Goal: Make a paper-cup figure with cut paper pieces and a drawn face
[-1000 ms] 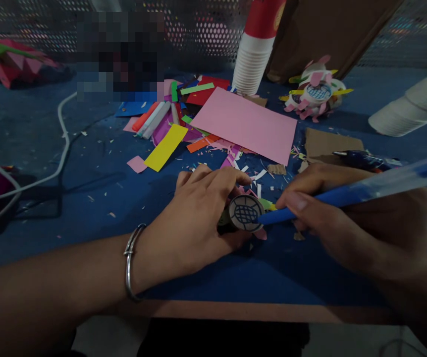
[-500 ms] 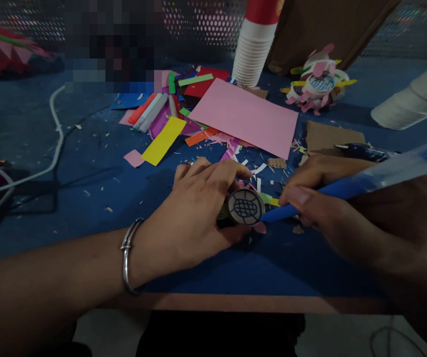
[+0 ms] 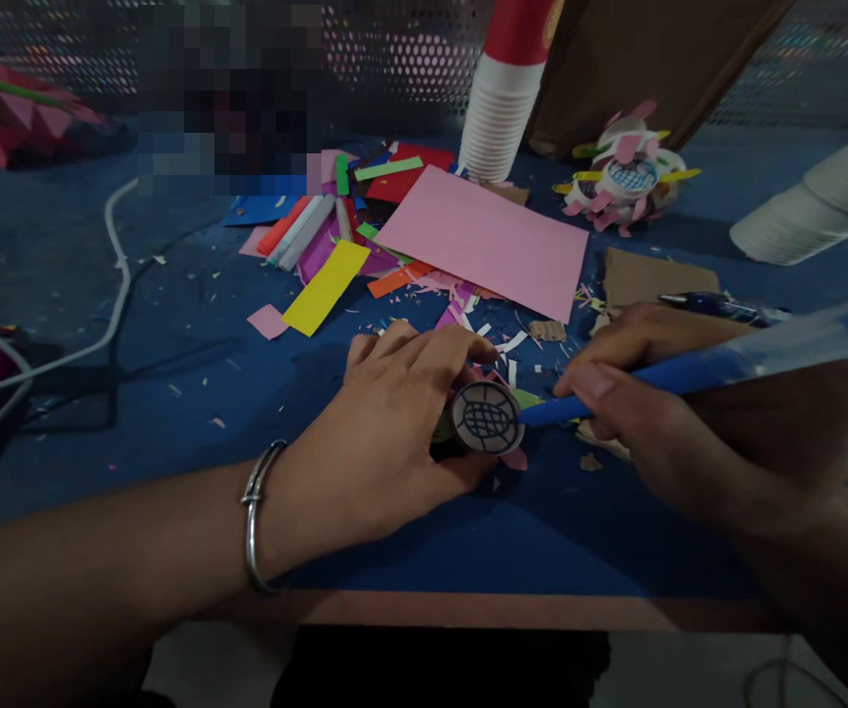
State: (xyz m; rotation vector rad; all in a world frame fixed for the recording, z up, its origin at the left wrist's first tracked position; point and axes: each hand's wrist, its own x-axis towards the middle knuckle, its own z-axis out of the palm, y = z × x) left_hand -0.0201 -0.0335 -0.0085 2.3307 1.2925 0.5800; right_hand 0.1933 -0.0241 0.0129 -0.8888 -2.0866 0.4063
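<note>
My left hand (image 3: 387,433) is closed around a small round craft piece (image 3: 487,417) lying on its side on the blue table; its white disc face carries a blue grid drawing. Pink and green paper bits stick out around it. My right hand (image 3: 696,413) grips a blue pen (image 3: 696,369), and the pen tip touches the right edge of the disc. A silver bangle (image 3: 256,515) sits on my left wrist.
A pink sheet (image 3: 484,239), a yellow strip (image 3: 327,286), markers (image 3: 298,230) and coloured scraps lie behind the hands. Paper cup stacks stand at the back (image 3: 502,103) and lie at right (image 3: 815,211). A finished paper flower piece (image 3: 627,180), cardboard (image 3: 652,278), a white cable (image 3: 118,285).
The pen tip has shifted slightly along the disc's right edge. Both hands stay in nearly the same place; the view moved a little.
</note>
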